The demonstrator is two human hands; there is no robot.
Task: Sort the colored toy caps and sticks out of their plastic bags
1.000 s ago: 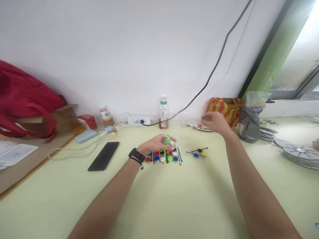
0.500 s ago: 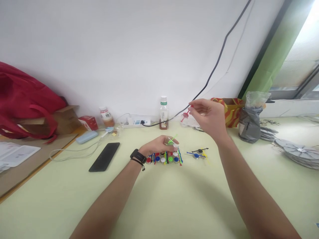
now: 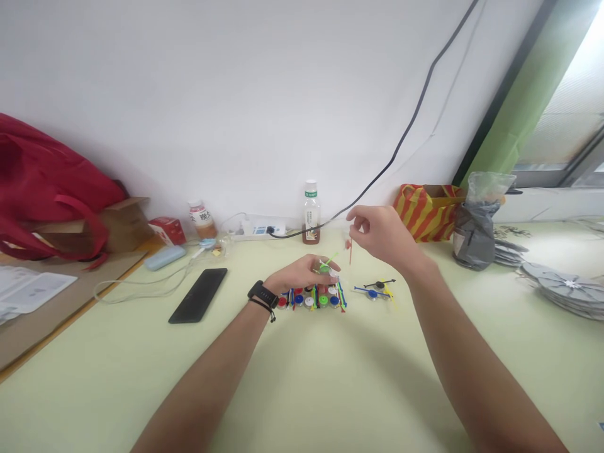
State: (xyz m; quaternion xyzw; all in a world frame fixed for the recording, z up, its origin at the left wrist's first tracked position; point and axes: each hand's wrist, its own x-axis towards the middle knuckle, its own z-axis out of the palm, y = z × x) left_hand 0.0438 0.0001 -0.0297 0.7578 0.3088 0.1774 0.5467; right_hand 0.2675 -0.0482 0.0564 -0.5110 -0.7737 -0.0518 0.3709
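My right hand [image 3: 380, 234] is raised over the table, its fingertips pinched on a red arrow spinner [image 3: 350, 245] that hangs down, partly blurred. My left hand [image 3: 302, 272] is closed round a green arrow spinner [image 3: 324, 268] and what looks like a white one, just above a group of spinners. In that group, round red, blue, white and green hubs stand in rows with coloured arrows between them; a blue hub [image 3: 335, 301] ends the front row. My fingers hide part of the back rows. Right of it lie loose spinners, including a blue one [image 3: 372, 294] and a black one [image 3: 380, 285].
A black phone [image 3: 198, 296] lies left of my left wrist. Along the wall stand a power strip [image 3: 264, 228], a drink bottle [image 3: 311, 214] and a striped bag [image 3: 425, 211]. A black cable [image 3: 396, 154] crosses behind my right hand. Grey discs [image 3: 569, 289] are stacked at right.
My right hand has moved down and slightly left with the red spinner, which now hangs nearly upright. My left hand keeps its place and grip.
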